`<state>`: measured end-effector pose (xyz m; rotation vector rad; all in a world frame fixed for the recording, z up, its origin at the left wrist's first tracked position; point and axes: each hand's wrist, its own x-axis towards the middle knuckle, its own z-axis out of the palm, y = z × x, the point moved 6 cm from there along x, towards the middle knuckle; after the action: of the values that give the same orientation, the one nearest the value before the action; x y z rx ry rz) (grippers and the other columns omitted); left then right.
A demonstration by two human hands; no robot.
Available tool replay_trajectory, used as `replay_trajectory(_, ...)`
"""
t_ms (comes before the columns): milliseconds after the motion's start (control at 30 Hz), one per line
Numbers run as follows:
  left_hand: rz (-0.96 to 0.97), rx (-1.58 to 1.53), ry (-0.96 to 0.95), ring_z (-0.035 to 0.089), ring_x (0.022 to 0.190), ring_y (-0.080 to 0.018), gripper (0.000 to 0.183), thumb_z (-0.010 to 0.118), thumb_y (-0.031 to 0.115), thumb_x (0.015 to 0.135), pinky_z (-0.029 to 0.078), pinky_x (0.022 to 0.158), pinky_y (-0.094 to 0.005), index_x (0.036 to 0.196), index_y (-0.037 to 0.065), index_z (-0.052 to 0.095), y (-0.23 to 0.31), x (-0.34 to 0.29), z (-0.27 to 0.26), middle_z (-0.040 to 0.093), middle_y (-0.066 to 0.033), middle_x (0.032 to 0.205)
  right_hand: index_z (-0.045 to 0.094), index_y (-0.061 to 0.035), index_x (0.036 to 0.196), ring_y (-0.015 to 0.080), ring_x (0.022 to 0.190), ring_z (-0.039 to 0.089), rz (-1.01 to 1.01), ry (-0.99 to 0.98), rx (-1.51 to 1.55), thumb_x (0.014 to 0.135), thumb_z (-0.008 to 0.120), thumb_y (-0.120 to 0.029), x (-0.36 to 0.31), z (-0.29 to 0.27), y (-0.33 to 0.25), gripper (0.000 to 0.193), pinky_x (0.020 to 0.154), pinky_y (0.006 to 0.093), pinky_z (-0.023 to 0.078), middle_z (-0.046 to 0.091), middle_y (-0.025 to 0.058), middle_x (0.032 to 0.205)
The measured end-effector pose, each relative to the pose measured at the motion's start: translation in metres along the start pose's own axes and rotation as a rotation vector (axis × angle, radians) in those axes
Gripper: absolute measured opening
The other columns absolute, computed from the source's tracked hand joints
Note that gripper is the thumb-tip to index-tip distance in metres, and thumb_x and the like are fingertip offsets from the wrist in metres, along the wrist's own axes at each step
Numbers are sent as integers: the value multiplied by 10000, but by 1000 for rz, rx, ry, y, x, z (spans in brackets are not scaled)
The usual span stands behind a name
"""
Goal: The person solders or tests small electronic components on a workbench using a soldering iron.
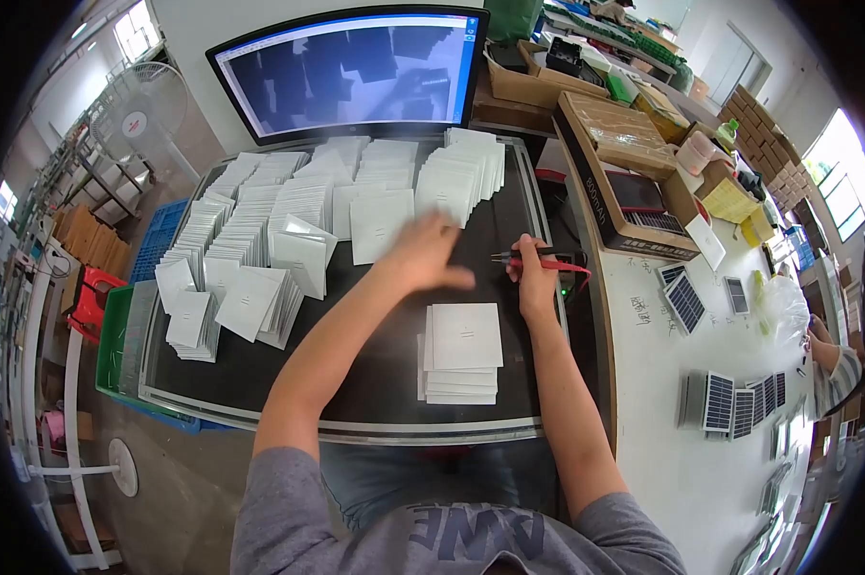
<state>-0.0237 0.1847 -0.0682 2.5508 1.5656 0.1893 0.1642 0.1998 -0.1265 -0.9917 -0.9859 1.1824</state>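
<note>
My left hand (425, 254), blurred by motion, reaches over the dark tabletop beside rows of thin white square panels (381, 224). Its thumb stands apart from the fingers, and I see nothing in its grasp. At the right of the tabletop, my right hand (534, 273) is closed around a pair of test probes (505, 257), black and red, their thin metal tips pointing left. A red lead hangs from them past the hand. Between my forearms lies a loose stack of white panels (466, 335), each with small marks at its middle.
A monitor (351, 77) stands behind the tabletop (375, 374). On the right, a white bench (653, 383) carries a cardboard box (634, 182), small solar panels (720, 402) and a plastic bag (782, 309). Another person's arm (835, 369) rests at its far side. A green crate (116, 345) sits at the left.
</note>
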Motion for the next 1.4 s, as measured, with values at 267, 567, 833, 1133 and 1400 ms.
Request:
replay_trajectory(267, -59, 190, 136, 370, 1343, -346, 756, 682, 513, 793, 329, 1060, -547, 1313, -7, 508, 10, 24, 21, 453, -187, 1386, 585, -40, 815, 77, 528, 492, -25, -2, -86, 956, 590, -267, -1, -2, 0, 267, 476, 227, 365, 529, 2, 628)
replay_trajectory(567, 34, -188, 36, 453, 1219, -334, 626, 819, 265, 697, 413, 1020, -407, 1245, 57, 597, 24, -1, 22, 498, -139, 1304, 611, -9, 747, 62, 546, 497, -161, -55, -364, 913, 633, -200, -1, 13, 5, 254, 505, 255, 389, 569, -3, 587)
replay_trajectory(833, 121, -267, 21, 392, 1301, -314, 633, 831, 261, 676, 341, 1076, -421, 1237, 77, 604, 17, 2, 24, 464, -128, 1375, 619, -7, 745, 63, 556, 498, -167, -49, -422, 899, 645, -185, -2, 14, 4, 237, 517, 266, 393, 578, 4, 590)
replay_trajectory(1133, 94, -228, 11, 451, 1240, -310, 665, 807, 359, 681, 391, 1036, -379, 1246, 76, 598, 13, -3, 10, 523, -136, 1252, 588, -41, 828, 93, 520, 488, -1, 38, -24, 941, 602, -275, 0, -3, 1, 260, 478, 236, 364, 521, 5, 630)
replay_trajectory(1400, 173, -329, -422, 479, 1232, -343, 787, 724, 548, 744, 414, 1021, -385, 1300, 24, 534, 39, -44, -2, 524, -186, 1261, 597, -26, 826, 86, 520, 501, -8, 17, -2, 951, 604, -275, 3, -5, 1, 279, 461, 228, 360, 541, 17, 643)
